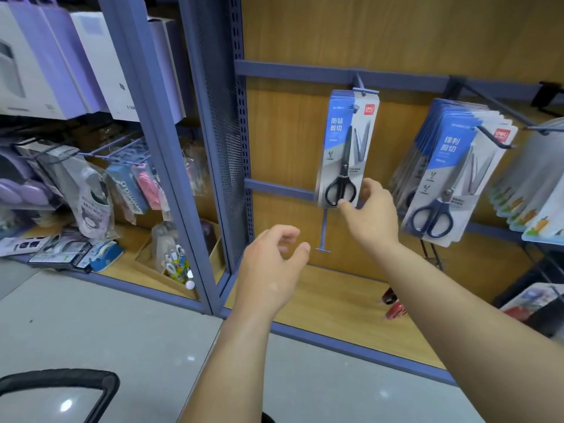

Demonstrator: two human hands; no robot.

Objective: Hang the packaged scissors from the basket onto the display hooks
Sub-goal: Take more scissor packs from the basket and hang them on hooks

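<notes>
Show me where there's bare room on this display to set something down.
The wooden shelf floor is bare between the blue upright and the red items; an empty hook juts above it, below the black-handled scissors pack. Crowded: blue-handled scissors packs right, hanging goods left.

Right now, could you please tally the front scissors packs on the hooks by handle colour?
Black-handled scissors pack: 1, pinched at its lower edge by the right hand
Blue-handled scissors pack: 1
Total: 2
</notes>
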